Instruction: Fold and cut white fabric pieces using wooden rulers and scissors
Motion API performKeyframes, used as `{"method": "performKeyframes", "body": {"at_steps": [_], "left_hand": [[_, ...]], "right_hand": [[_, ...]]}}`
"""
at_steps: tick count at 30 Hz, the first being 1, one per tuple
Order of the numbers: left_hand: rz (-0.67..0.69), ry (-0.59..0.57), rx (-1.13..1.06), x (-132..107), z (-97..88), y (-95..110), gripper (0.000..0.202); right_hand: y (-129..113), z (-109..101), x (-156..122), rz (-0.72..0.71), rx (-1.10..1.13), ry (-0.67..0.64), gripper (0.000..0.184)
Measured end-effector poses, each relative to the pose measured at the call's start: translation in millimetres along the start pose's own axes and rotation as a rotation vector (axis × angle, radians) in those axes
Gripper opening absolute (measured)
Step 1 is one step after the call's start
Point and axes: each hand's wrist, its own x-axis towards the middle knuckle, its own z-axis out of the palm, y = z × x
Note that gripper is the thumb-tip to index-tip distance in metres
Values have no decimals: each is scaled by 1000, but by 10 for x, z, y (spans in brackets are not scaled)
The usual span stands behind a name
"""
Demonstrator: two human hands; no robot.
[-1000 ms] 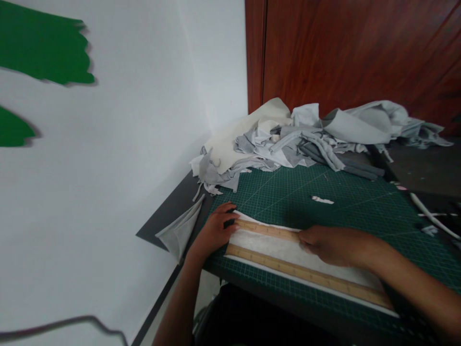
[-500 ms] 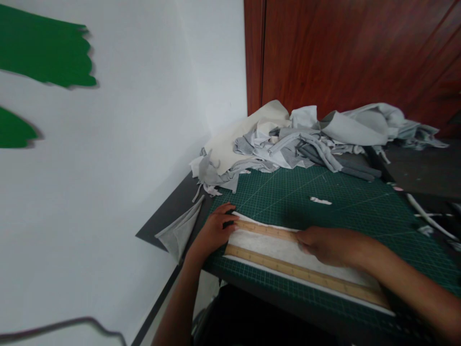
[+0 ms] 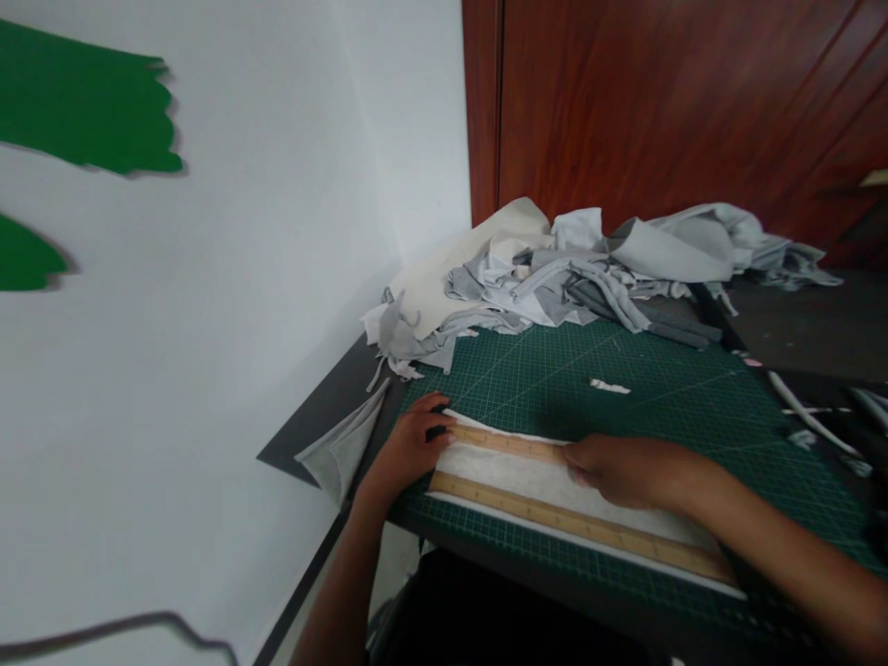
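A long strip of white fabric [image 3: 513, 479] lies on the green cutting mat [image 3: 624, 407] near the table's front edge. Two wooden rulers rest on it: one along its far edge [image 3: 510, 445], one along its near edge [image 3: 575, 527]. My left hand [image 3: 409, 444] lies at the strip's left end, fingers curled over a small dark object I cannot make out, touching the far ruler's end. My right hand [image 3: 617, 469] lies flat on the strip between the rulers, fingers stretched toward the left.
A heap of grey and white fabric scraps [image 3: 555, 268] fills the back of the table. A small white scrap [image 3: 609, 386] lies on the mat. A grey folded piece [image 3: 339, 449] hangs off the left edge. White wall left, wooden panel [image 3: 659, 102] behind.
Both hands stay in place on the strip and rulers. Only the camera has shifted slightly, so the scene sits a little further left.
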Motion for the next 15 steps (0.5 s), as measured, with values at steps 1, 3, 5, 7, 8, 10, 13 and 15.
{"method": "performKeyframes", "body": {"at_steps": [1,3,5,7,8,10,13,15], "left_hand": [[2,9,0,-3,8,-2,20],[10,32,1,-11,29,-1,18],[25,64,11,-20,53,6,22],[43,92,33,-29,76,18,30],[50,96,46,-32,86,27,33],[55,95,68,-36,101,49,35],[41,89,97,-42,116,77,35],[30,85,101,-47,123,81,36]], "right_hand": [[-3,4,2,23,-9,-12,27],[-8,13,3,41,-12,-12,28],[-15,20,-1,31,-25,-2,31],[-24,19,-6,32,-40,-11,33],[-27,17,-7,31,-48,-17,34],[-27,14,-1,20,-57,-15,33],[-16,23,22,1,-48,-8,33],[-11,35,37,-2,-44,-12,33]]}}
